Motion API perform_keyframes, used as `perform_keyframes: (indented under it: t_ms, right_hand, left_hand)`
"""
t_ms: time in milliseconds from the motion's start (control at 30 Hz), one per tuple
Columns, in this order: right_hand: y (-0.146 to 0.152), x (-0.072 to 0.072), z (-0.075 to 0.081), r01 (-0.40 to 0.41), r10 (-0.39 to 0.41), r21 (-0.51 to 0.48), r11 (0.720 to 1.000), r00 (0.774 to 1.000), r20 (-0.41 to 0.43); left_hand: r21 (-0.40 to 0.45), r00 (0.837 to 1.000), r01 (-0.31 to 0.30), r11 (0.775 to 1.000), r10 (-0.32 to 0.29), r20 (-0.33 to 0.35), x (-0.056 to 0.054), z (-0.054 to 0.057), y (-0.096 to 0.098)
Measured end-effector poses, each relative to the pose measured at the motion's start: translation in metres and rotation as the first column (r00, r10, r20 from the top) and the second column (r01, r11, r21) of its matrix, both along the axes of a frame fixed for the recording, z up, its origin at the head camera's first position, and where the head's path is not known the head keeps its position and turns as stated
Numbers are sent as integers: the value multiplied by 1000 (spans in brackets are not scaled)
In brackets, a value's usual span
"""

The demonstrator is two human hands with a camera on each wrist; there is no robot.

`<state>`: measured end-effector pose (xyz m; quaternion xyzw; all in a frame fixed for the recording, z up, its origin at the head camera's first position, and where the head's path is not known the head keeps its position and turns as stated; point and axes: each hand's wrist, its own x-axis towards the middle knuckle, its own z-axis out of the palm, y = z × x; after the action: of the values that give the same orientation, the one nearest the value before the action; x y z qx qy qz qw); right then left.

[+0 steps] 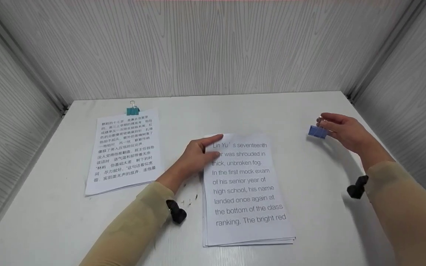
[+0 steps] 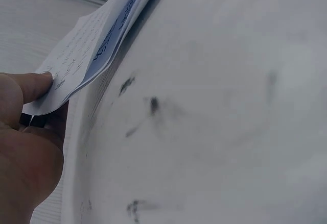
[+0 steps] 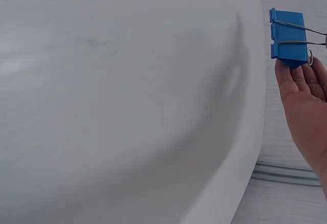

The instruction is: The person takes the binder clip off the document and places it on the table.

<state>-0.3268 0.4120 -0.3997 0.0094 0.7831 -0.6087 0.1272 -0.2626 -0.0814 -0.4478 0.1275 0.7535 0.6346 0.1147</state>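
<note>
A stack of printed sheets (image 1: 242,192) with English text lies on the table in front of me, its lower edges slightly uneven. My left hand (image 1: 197,154) pinches the stack at its upper left corner. In the left wrist view the thumb (image 2: 37,85) lies on the top sheet, and the other fingers are mostly hidden beneath the paper. Off to the right, my right hand (image 1: 346,132) holds a blue binder clip (image 1: 317,132) above the table by its wire handles. The right wrist view shows the clip's blue body (image 3: 290,38) closed, with no paper in it.
At the left lies a second stack of sheets (image 1: 126,155) with Chinese text, a teal binder clip (image 1: 132,111) on its top edge. Grey wood-grain panels (image 1: 213,48) enclose the white table (image 1: 183,114) at the back and both sides. Dark marks (image 2: 154,104) spot the tabletop.
</note>
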Motion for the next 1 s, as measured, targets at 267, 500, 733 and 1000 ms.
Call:
perform_keyframes:
  t_ms: [267,500,733,1000]
  right_hand:
    - [25,7,-11,8,-9,34,999,1000,25]
    - [29,5,-14,-22,23,-27,999,999,49]
    - [25,3,-19,8,-8,3,1000,996,87]
    - [16,4,-11,2,-1,204,979,1000,-6]
  left_hand:
    - [-8,1000,0,1000,0,-2,0,0,0]
    - [10,1000,17,1000,-18,13,0,-2,-1]
    - [-6,999,4,1000,-4,39,0,-4,2]
    - [-65,999,-3,998,5,32,-2,-5,3]
